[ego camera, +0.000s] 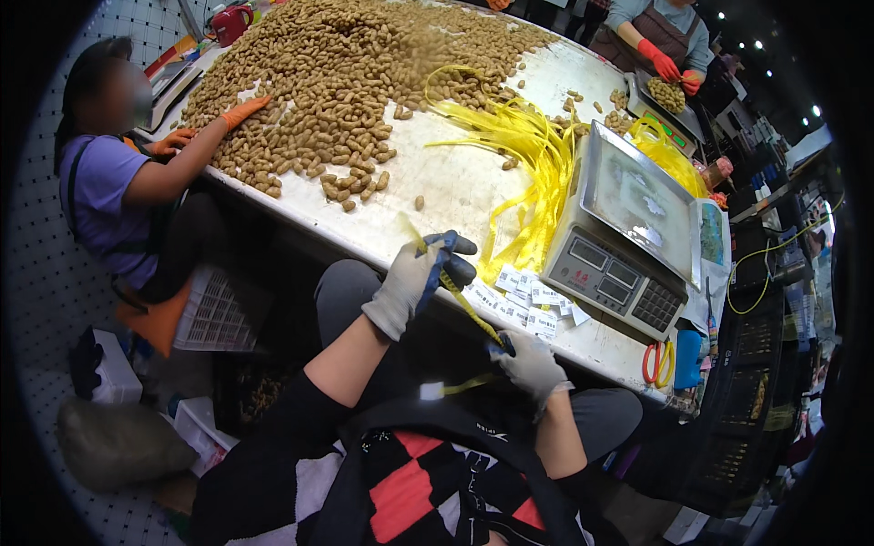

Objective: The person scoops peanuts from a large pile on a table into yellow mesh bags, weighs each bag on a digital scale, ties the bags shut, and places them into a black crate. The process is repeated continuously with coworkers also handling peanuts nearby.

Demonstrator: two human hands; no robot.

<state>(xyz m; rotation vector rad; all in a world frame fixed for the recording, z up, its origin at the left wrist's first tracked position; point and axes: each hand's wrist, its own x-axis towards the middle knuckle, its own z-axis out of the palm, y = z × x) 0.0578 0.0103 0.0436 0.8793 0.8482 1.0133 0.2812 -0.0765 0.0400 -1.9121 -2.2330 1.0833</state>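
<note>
Both my hands wear grey knit gloves with dark blue coated fingers. A narrow yellow mesh net sleeve (472, 312) is stretched between them, at the table's near edge. My left hand (413, 280) grips its upper part, and a blurred end sticks out above the fingers. Lower and to the right, my right hand (531, 365) pinches the net. A yellow tail runs left from there to a white tag (431, 391) above my lap. Just beyond my hands lie a bundle of yellow net sleeves (539, 150) and several white printed tags (543, 293).
A digital scale (614, 239) stands at the right, near scissors (659, 362) and a blue object (688, 358). Peanuts (341, 75) are heaped across the white table (457, 170). An orange-gloved person (109, 164) sits left. Another, red-gloved, holds a filled net (666, 94) over a second scale.
</note>
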